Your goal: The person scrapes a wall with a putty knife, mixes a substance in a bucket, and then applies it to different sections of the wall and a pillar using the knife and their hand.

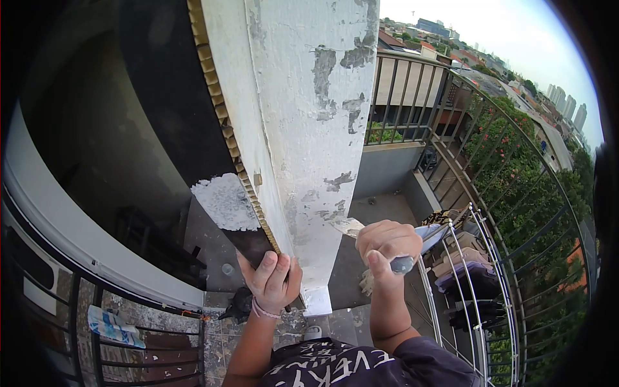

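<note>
My right hand (389, 248) is closed around the handle of a putty knife (349, 226). Its pale, smeared blade points left and reaches the edge of a white pillar (309, 148) whose paint has flaked off in grey patches. The rounded grey handle end sticks out of my fist. My left hand (274, 282), with a bracelet on the wrist, has its fingers curled at the lower end of a dark panel (174, 97) with a ridged, gold-coloured edge. A rough white patch of paste-like material (227, 202) covers part of the panel just above those fingers.
On the right, a metal drying rack (480, 290) with clothes stands by the curved balcony railing (509, 122). A black railing (148, 348) at lower left carries a blue and white cloth (116, 327). White specks dot the tiled floor (225, 335).
</note>
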